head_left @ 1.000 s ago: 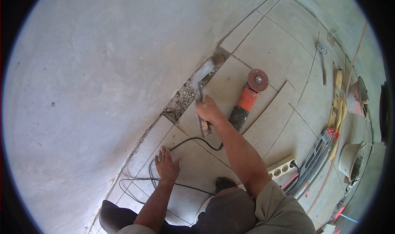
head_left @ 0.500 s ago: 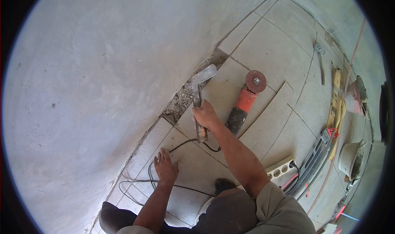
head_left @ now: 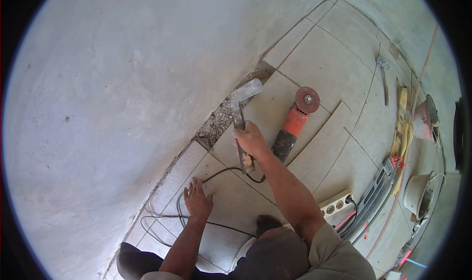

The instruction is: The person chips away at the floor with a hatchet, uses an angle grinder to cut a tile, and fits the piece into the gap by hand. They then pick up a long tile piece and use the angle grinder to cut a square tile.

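My right hand is closed around the dark handle of a dusty hammer. Its pale grey head lies over a strip of broken, rubble-filled floor along the wall. On the tiles, my left hand rests with fingers stretched out, beside a black cable. To the right of my right hand lies a red and black angle grinder with a reddish-brown disc, its lower end partly behind my forearm.
A white power strip sits right of my forearm. Farther right are a tile cutter, wooden pieces, two buckets and another hammer. The plastered wall borders the left side.
My right hand and the handle's lower end have moved slightly right and down. My left hand stays in place on the tiles.
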The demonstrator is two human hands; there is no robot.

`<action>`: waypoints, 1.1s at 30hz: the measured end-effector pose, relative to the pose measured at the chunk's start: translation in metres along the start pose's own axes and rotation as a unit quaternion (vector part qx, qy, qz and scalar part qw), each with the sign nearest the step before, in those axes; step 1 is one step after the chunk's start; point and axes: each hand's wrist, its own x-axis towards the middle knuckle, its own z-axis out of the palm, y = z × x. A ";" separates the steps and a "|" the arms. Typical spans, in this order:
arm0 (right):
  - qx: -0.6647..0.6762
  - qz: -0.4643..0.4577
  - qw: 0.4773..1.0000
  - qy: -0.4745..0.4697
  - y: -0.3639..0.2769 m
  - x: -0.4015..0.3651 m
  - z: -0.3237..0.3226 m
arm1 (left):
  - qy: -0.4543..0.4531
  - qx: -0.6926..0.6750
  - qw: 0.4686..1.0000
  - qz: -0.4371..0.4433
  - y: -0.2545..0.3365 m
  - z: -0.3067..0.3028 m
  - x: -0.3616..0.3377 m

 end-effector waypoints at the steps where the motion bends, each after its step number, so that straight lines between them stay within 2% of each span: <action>1: 0.067 0.033 0.997 -0.003 -0.027 -0.019 -0.019 | -0.003 0.001 1.000 -0.001 -0.002 0.002 -0.005; 2: 0.138 0.065 0.988 0.006 -0.042 -0.027 -0.035 | -0.003 0.007 1.000 0.011 -0.002 0.001 -0.002; 3: 0.141 0.063 0.988 0.012 -0.044 -0.021 -0.045 | -0.002 0.008 1.000 0.016 -0.001 0.000 0.003; 5: 0.098 -0.050 0.982 0.156 -0.044 -0.012 -0.056 | -0.008 0.003 1.000 0.008 -0.002 -0.001 -0.002; 6: 0.099 -0.050 0.982 0.155 -0.054 -0.012 -0.060 | -0.008 0.003 1.000 0.008 -0.001 -0.002 -0.002; 8: 0.208 -0.040 0.941 0.264 -0.078 -0.014 -0.065 | -0.012 0.002 1.000 0.004 0.000 -0.003 -0.002; 9: 0.198 -0.030 0.942 0.269 -0.077 -0.011 -0.060 | -0.012 0.003 1.000 0.002 -0.002 -0.001 -0.003; 10: 0.198 -0.029 0.942 0.268 -0.049 0.001 -0.036 | 0.006 0.003 1.000 0.008 -0.004 0.002 -0.003; 11: 0.069 -0.057 0.974 0.207 -0.001 0.020 -0.004 | 0.025 0.002 1.000 0.016 -0.003 0.005 -0.003; 12: -0.064 -0.083 0.984 0.144 0.025 0.029 0.010 | 0.025 -0.001 1.000 0.018 -0.001 0.005 -0.005; 13: -0.066 -0.085 0.983 0.148 0.006 0.018 -0.008 | 0.010 0.001 1.000 0.009 0.001 0.004 -0.005; 14: 0.017 -0.002 0.999 0.036 -0.014 0.007 -0.029 | -0.004 0.008 1.000 0.002 -0.001 0.001 -0.001; 15: 0.092 0.080 0.989 -0.089 -0.032 -0.002 -0.042 | -0.001 0.003 1.000 -0.005 0.000 0.002 -0.001; 16: 0.091 0.087 0.988 -0.093 -0.030 -0.010 -0.041 | -0.004 0.005 1.000 -0.003 -0.002 0.003 -0.008; 18: 0.069 -0.002 0.997 0.041 -0.035 -0.007 -0.048 | 0.006 0.008 1.000 0.014 0.002 -0.003 0.007; 19: 0.068 0.000 0.997 0.037 -0.049 -0.011 -0.057 | 0.004 0.004 1.000 0.014 0.003 -0.005 0.006; 21: 0.142 -0.032 0.979 0.145 -0.072 -0.012 -0.079 | -0.004 0.004 1.000 0.015 0.000 -0.004 -0.001; 22: 0.143 -0.035 0.978 0.145 -0.074 -0.006 -0.079 | 0.000 0.005 1.000 0.012 0.000 -0.002 0.000; 24: 0.200 -0.048 0.942 0.266 -0.075 -0.001 -0.075 | 0.001 0.006 1.000 0.004 0.000 -0.002 -0.002; 25: 0.151 -0.044 0.948 0.278 -0.086 -0.010 -0.068 | 0.000 0.004 1.000 0.001 0.001 -0.003 -0.003; 26: -0.016 -0.144 0.938 0.314 -0.033 0.012 -0.032 | -0.001 0.000 1.000 -0.001 0.002 -0.003 -0.002; 27: -0.183 -0.236 0.892 0.340 0.021 0.030 0.000 | 0.000 -0.001 1.000 0.000 0.003 -0.002 -0.003; 28: -0.069 -0.088 0.984 0.136 0.002 0.008 -0.005 | -0.002 0.002 1.000 -0.001 0.002 0.000 -0.004; 29: 0.055 0.063 0.994 -0.077 -0.019 -0.009 -0.012 | 0.000 0.007 1.000 -0.001 0.001 0.000 0.000; 33: 0.081 0.069 0.991 -0.077 -0.030 -0.022 -0.029 | -0.006 0.018 1.000 -0.002 0.002 -0.005 0.002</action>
